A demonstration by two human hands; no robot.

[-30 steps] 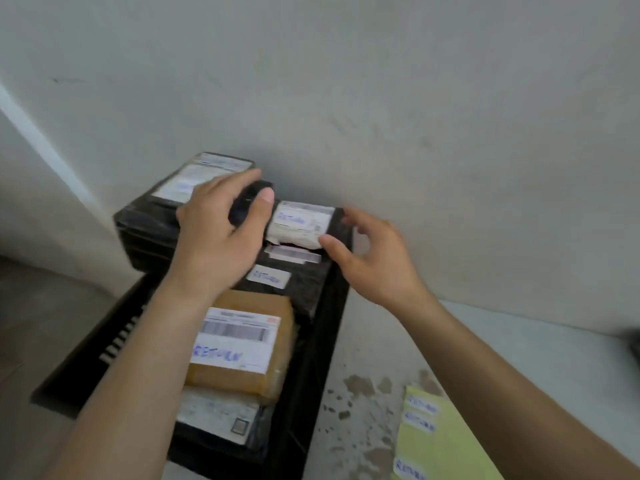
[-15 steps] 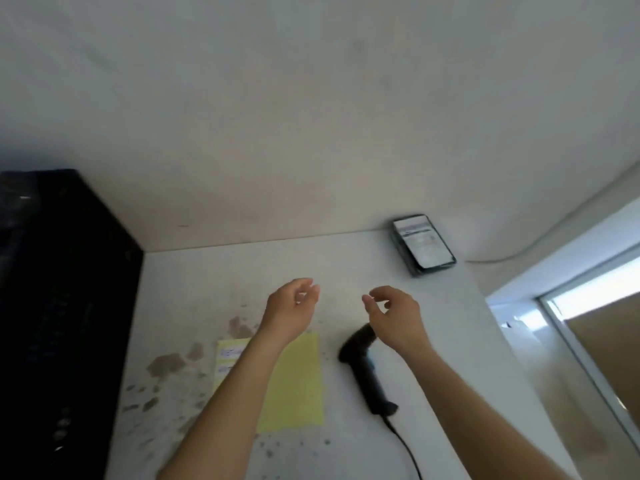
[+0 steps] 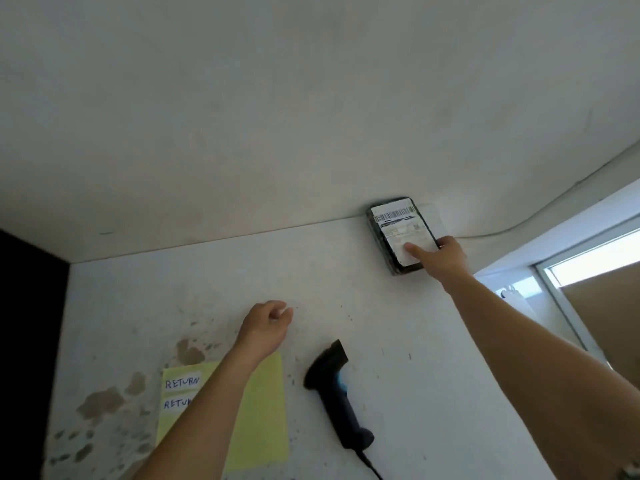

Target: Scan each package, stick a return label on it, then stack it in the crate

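A dark package (image 3: 394,225) with a white barcode label lies at the table's far right, against the wall. My right hand (image 3: 446,258) grips its near right corner, thumb on the label and fingers round the edge. Over the middle of the table my left hand (image 3: 265,327) hovers with loosely curled fingers, holding nothing. A yellow sheet (image 3: 265,414) with handwritten RETURN labels (image 3: 182,382) lies under my left forearm. The black barcode scanner (image 3: 337,389) lies on the table between my arms. Only the dark side of the crate (image 3: 31,323) shows at the left edge.
The white table (image 3: 398,341) has brown stains near its left front. The scanner's cable (image 3: 372,467) runs off the bottom edge. A thin wire follows the wall at the right, above a window opening (image 3: 595,271).
My view swung from the crate to the table. My right hand reached out from above the scanner to the far package and took hold of it. My left hand stayed over the table.
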